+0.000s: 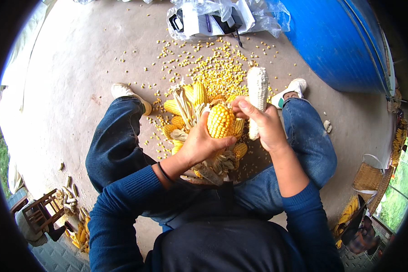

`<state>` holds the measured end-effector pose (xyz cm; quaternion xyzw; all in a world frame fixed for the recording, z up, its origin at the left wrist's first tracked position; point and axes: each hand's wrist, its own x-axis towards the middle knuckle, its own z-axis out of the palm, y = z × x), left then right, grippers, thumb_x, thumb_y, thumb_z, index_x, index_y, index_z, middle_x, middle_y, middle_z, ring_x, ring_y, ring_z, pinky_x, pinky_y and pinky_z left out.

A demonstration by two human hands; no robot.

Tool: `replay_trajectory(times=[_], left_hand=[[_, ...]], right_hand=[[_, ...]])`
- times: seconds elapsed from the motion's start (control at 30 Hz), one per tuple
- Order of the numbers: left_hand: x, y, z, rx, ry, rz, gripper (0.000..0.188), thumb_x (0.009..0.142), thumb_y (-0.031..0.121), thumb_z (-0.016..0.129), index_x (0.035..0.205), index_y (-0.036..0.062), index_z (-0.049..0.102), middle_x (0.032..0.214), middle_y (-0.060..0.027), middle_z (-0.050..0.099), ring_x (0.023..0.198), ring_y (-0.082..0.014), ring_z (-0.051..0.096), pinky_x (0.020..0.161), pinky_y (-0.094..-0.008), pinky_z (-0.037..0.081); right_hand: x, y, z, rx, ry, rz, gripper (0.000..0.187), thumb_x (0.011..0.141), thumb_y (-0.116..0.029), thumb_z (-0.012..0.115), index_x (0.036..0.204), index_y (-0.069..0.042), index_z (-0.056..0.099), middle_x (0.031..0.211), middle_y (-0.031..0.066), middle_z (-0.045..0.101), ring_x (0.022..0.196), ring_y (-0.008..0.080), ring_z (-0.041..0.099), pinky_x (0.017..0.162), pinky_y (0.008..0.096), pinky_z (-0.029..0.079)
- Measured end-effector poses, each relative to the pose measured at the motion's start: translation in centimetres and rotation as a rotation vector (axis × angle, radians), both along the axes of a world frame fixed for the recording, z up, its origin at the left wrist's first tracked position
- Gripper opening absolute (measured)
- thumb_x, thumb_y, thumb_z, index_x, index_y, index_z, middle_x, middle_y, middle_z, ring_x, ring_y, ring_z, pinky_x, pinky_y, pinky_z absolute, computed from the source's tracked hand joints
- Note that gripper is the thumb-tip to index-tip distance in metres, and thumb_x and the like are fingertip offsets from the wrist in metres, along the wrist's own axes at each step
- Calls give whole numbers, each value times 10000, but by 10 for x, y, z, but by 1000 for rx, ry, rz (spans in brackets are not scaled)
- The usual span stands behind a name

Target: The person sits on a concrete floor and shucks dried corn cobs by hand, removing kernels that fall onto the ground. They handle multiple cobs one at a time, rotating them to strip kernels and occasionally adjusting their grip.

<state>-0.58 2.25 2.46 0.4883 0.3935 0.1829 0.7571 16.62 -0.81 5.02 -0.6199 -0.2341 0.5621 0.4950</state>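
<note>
My left hand (204, 143) is wrapped round a yellow ear of corn (220, 121), its rows of kernels facing up. In my right hand (266, 122) a bare white corncob (258, 88) stands nearly upright, its lower end showing below the palm. The fingertips of that hand come close to the ear's right side; whether they touch it, I cannot tell. Beneath both hands, between my legs, lies a pile of more yellow ears (197, 94) with dry husks (184, 102) still attached. My hands hide part of this pile.
Loose kernels (222, 68) are scattered over the concrete floor ahead. Clear plastic bags (272, 18) with papers and dark items lie at the top. A large blue container (335, 45) stands at upper right, a woven basket (367, 176) at right. A wooden stool (41, 211) and more cobs sit at lower left.
</note>
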Motion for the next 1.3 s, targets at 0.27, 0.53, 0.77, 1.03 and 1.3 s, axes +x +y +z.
replay_trajectory(times=[0.27,0.53,0.77,1.03,1.3], left_hand=[[7,6,-8,367,562,-286,811,619,366,748,1149,-115,369,791,-295,603,750,-399,633,652,-436,517],[0,5,-5,-103,-37,-158,587,695,141,757,1171,-23,455,923,-62,627,801,-154,595,739,-296,494],[11,2,13,577,635,-359,607,673,324,687,1038,-72,407,735,-261,618,667,-403,628,613,-448,528],[-2,7,12,-455,-134,-164,458,786,77,670,1187,1,463,951,-44,583,816,-121,572,726,-272,488],[8,-1,1,1066,720,-364,612,671,309,713,1072,-40,412,789,-206,605,715,-322,648,598,-408,533]], right_hand=[[-27,-7,-52,408,-788,91,158,818,-162,636,745,-22,643,640,147,623,564,285,628,496,363,462],[-16,-16,-45,430,-525,90,140,824,-144,654,787,-10,640,732,92,667,638,166,647,553,288,487],[-25,-3,-21,55,-646,81,247,826,-220,660,726,5,636,605,119,632,567,205,642,498,327,460],[-20,-9,-50,321,-411,-14,262,826,-252,698,774,0,646,652,34,638,563,109,590,515,280,469],[-23,2,-8,-27,-200,47,243,845,-231,667,775,1,647,605,-3,576,510,75,507,473,251,403]])
